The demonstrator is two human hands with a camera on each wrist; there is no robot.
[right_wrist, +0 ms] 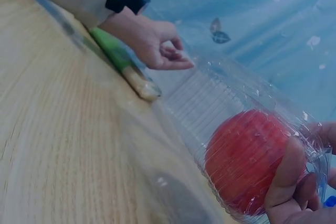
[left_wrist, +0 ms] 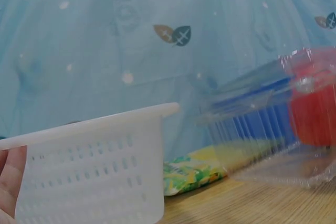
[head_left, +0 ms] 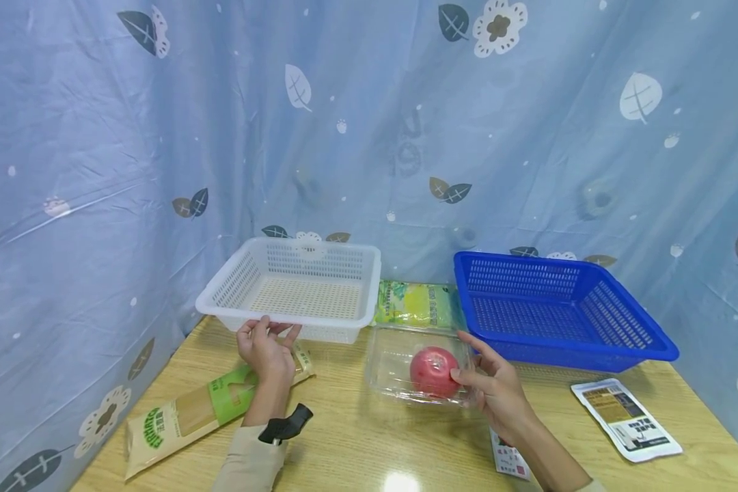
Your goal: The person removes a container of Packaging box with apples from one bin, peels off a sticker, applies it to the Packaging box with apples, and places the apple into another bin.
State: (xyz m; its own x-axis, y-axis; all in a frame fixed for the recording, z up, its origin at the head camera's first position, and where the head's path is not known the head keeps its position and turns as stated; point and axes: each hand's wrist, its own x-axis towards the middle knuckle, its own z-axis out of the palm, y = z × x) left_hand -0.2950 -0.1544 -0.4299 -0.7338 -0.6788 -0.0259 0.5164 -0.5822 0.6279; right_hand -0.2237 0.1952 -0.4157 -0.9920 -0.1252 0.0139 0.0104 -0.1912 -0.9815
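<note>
My right hand (head_left: 498, 386) holds a clear plastic box (head_left: 390, 365) by its right side, with the thumb on the near side. Inside the box lies a red round fruit (head_left: 433, 372); its exact kind is not clear. The box is tilted above the table, also seen in the right wrist view with the fruit (right_wrist: 244, 158) against its wall. At the white basket (head_left: 313, 321), my left hand (head_left: 269, 352) grips the front rim. In the left wrist view only a few fingers (left_wrist: 11, 179) show against the basket's outer wall.
A blue basket (head_left: 566, 352) stands at the back right. Between the baskets lies a green-yellow packet (head_left: 415, 304). A long noodle packet (head_left: 190, 413) lies under the left forearm. A white-brown pouch (head_left: 627, 420) is at right; a small printed packet (head_left: 509, 459) lies by the right forearm.
</note>
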